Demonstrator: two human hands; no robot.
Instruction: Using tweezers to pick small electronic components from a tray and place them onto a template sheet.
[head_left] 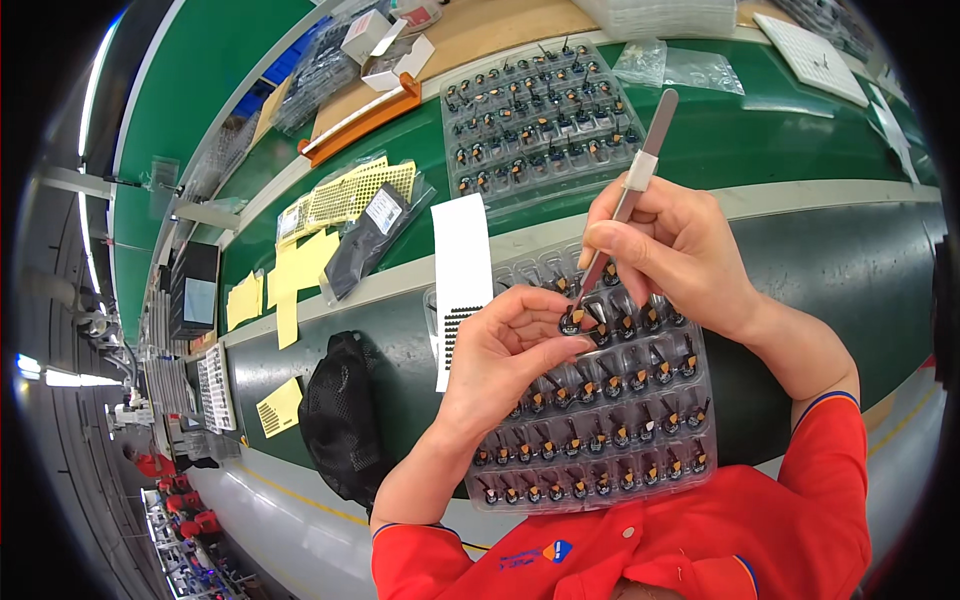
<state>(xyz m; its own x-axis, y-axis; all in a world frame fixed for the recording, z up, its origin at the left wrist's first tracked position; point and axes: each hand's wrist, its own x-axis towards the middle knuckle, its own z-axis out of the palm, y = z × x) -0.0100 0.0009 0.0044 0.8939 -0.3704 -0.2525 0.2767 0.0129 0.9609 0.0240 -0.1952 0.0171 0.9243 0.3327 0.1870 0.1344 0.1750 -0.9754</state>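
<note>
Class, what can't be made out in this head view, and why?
Head view:
Near tray: pockets behind the left hand, covered by it.
Tweezers: whether their tips touch the small black part, too small.
Black mesh bundle: its inside, hidden by fabric.
Distant person in red: hands, too small.

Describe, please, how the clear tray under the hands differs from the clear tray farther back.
The near tray lies over the dark work surface, close to the red shirt; the far tray lies on the brighter green surface behind. The left hand and right hand partly cover the near tray; the far tray shows almost whole. Both are clear plastic and hold rows of small dark parts.
</note>
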